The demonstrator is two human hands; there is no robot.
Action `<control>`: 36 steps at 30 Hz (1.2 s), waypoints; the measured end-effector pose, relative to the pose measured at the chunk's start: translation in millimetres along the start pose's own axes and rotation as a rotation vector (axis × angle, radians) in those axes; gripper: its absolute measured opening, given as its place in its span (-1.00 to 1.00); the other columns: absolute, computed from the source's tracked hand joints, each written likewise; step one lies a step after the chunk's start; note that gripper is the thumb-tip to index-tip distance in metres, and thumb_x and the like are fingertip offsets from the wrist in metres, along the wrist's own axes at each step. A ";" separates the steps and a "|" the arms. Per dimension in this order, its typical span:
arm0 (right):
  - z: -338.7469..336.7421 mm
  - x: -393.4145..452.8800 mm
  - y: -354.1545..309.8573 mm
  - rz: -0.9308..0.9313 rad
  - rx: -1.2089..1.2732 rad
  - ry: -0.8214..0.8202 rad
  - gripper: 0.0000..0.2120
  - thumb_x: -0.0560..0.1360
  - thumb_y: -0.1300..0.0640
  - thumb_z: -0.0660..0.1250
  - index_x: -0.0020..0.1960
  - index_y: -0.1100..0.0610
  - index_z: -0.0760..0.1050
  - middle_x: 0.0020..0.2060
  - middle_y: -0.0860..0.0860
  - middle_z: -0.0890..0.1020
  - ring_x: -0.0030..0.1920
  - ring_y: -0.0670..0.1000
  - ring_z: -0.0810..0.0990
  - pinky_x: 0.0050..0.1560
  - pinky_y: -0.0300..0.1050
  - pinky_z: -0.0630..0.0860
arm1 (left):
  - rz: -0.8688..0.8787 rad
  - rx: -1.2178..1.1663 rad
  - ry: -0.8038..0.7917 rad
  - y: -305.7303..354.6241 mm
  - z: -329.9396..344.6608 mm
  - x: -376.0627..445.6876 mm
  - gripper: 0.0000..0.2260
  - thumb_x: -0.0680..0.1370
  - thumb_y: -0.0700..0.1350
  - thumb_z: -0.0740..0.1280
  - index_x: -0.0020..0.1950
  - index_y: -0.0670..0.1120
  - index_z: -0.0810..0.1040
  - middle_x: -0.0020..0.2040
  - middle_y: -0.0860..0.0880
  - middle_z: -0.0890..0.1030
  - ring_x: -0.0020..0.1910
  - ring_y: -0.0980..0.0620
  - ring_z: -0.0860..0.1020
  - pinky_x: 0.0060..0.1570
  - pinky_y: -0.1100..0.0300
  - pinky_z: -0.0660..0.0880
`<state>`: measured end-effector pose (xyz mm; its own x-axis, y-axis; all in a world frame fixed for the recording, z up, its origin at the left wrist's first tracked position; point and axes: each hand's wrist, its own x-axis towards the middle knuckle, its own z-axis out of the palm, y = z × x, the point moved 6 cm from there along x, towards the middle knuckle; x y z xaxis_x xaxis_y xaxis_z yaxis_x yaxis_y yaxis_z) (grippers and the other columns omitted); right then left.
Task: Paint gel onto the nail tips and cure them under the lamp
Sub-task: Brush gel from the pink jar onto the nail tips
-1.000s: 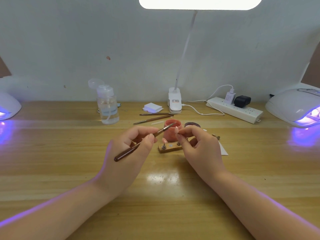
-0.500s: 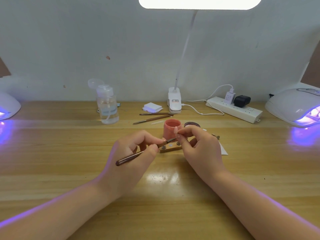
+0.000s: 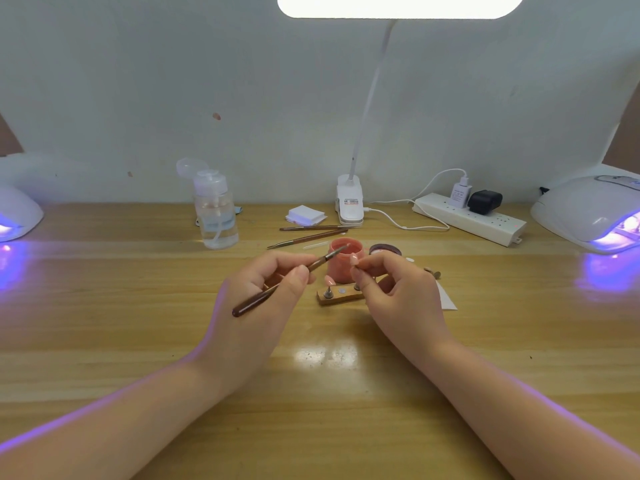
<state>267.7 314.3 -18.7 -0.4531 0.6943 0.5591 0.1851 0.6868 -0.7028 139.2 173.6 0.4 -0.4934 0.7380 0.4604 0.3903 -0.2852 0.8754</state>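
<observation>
Left hand (image 3: 256, 306) is pinching the thin brown wooden-handled brush (image 3: 287, 282), bristles over the pink gel pot (image 3: 344, 259). Right hand (image 3: 398, 292) is pinching the small pink nail tip (image 3: 354, 260) beside the pot (probably light, slippery, flexible), so holding by its edges looks safest.

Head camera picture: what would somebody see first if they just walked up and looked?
Probably the two hands in the middle: the left hand holds a brown brush and the right hand pinches a tiny pink nail tip, just in front of a pink jar. Next, the purple glow under the white curing lamp at the far right, and the bright desk light overhead.
</observation>
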 end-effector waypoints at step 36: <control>-0.5 -1.2 -1.3 -0.029 -0.073 0.018 -0.95 0.49 0.09 0.41 -0.10 -0.06 0.60 -0.31 -0.17 0.63 -0.38 -0.06 0.52 -0.29 -0.06 0.49 | 0.059 0.131 0.007 6.1 -0.9 -3.5 -0.84 0.48 -0.06 0.28 -0.04 0.11 0.64 -0.17 0.11 0.67 -0.21 0.23 0.55 -0.21 0.49 0.40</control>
<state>268.4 312.8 -18.2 -0.4437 0.6770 0.5871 0.2354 0.7202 -0.6526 142.6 168.8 4.2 -0.4718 0.7181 0.5116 0.5168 -0.2450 0.8203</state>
